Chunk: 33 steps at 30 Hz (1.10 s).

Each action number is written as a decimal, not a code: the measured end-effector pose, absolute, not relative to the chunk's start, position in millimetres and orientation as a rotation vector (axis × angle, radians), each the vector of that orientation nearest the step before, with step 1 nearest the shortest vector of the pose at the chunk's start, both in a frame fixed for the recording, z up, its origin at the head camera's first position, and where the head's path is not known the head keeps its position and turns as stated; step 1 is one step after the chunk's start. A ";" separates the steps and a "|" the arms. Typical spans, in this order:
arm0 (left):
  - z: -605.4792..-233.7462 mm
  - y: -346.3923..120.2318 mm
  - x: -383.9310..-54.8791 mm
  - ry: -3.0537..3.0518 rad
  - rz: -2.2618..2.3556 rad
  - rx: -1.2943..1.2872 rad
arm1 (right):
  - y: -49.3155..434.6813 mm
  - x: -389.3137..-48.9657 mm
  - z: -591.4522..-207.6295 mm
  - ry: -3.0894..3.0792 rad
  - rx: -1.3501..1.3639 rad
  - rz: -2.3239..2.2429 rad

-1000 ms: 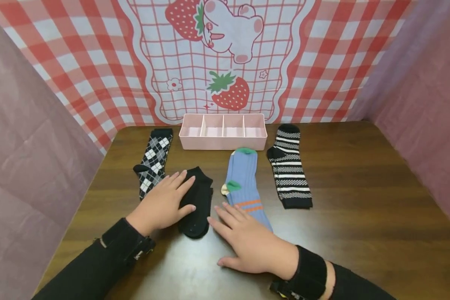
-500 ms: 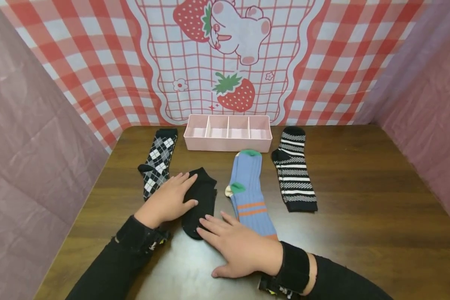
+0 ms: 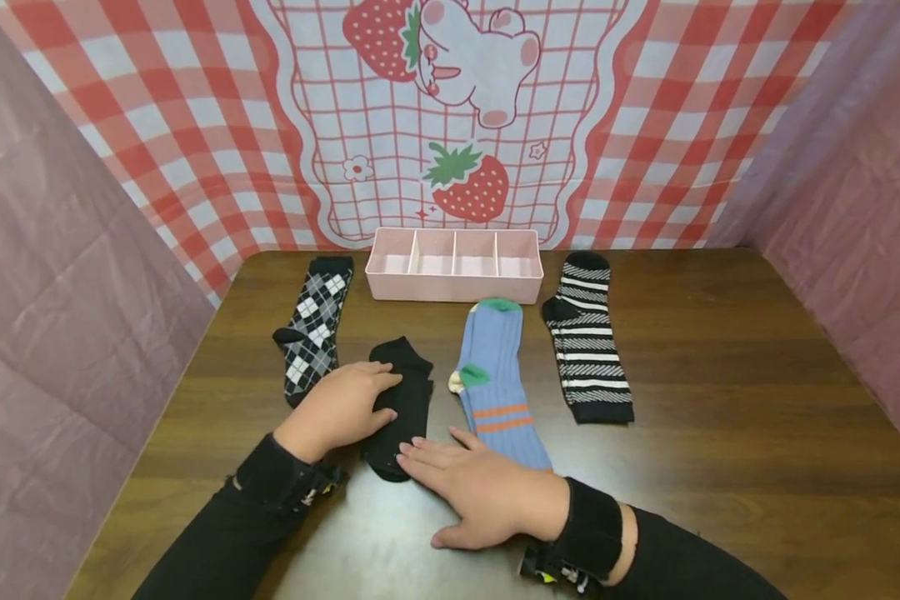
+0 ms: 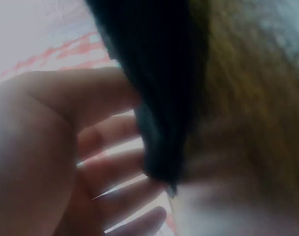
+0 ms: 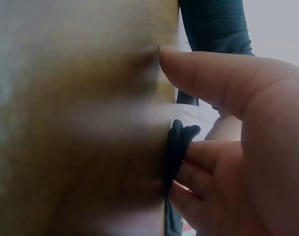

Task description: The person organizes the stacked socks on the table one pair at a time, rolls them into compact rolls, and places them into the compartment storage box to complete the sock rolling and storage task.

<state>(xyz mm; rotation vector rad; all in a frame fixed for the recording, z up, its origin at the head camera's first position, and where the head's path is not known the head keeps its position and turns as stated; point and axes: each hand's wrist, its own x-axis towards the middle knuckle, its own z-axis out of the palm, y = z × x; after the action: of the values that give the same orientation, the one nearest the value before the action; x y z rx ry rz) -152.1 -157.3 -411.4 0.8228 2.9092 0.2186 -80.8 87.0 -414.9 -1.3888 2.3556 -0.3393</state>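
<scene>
A pair of black ankle socks (image 3: 407,396) lies flat near the middle of the table, one on the other. My left hand (image 3: 337,408) rests over their left side, fingertips and thumb on the fabric. In the left wrist view the fingers (image 4: 115,162) lie spread against the dark socks (image 4: 159,98). My right hand (image 3: 483,496) is at their near end, fingers extended and the fingertips touching the sock edge; its thumb is out to the side. Blue socks (image 3: 495,367) with orange stripes and green heels lie just beyond the right hand, which covers their near end.
Argyle socks (image 3: 317,325) lie left of the black pair, partly behind the left hand. Striped black-and-white socks (image 3: 588,342) lie to the right. A pink divided box (image 3: 453,289) stands at the back of the wooden table (image 3: 720,375), before a checked cloth (image 3: 667,125).
The right hand has moved left from the blue socks to the near end of the black ones. The left hand's fingers have drawn back slightly toward me on the black socks.
</scene>
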 end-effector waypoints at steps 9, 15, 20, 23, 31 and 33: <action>-407.7 -151.0 -148.9 2.892 0.182 0.823 | 89.3 -81.3 -415.6 2.385 -1.382 -0.302; -410.8 -144.8 -149.4 2.859 0.207 0.789 | 92.8 -80.1 -409.8 2.404 -1.345 -0.276; -412.7 -134.9 -151.6 2.851 0.202 0.805 | 96.2 -78.5 -400.2 2.413 -1.297 -0.228; -411.8 -127.2 -153.2 2.845 0.214 0.816 | 97.9 -78.1 -395.0 2.419 -1.266 -0.204; -410.7 -107.3 -155.5 2.831 0.195 0.876 | 102.8 -80.3 -388.9 2.454 -1.205 -0.151; -411.1 -102.8 -156.3 2.836 0.199 0.885 | 103.9 -80.5 -387.3 2.466 -1.188 -0.137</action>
<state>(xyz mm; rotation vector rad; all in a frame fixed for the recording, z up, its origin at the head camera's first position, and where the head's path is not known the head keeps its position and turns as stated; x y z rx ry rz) -156.3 -102.8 -411.1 0.8850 2.8355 0.1987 -80.5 103.9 -387.3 -1.1884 2.4662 -0.1369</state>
